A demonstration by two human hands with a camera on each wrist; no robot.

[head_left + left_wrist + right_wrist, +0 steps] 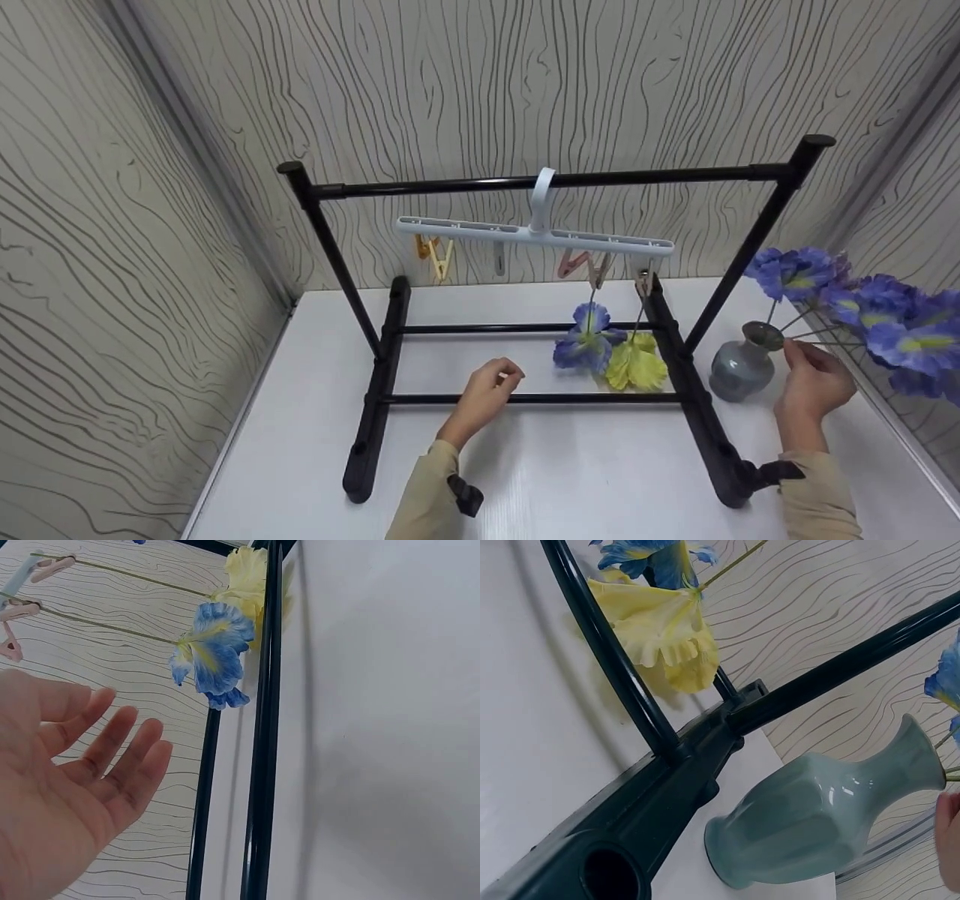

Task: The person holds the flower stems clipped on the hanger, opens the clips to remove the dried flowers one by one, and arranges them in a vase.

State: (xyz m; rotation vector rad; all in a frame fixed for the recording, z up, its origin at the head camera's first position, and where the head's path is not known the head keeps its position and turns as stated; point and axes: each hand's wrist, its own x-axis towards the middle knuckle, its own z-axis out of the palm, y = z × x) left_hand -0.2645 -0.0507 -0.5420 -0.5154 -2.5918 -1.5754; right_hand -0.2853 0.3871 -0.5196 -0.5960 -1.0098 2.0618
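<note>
- Purple flowers (pixel 919 341) cropped by the head view's right edge
- Stems' (pixel 772 312) lower ends hidden inside the vase (pixel 739 371)
- Yellow flower (pixel 244 577) partly behind a black bar (pixel 262 735)

White table (pixel 300 435), black rack (pixel 570 398), grey-green vase (pixel 741 372)

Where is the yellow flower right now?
In the head view, the yellow flower hangs upside down from a clip at the right end of the hanger, just right of a hanging blue flower.
</note>
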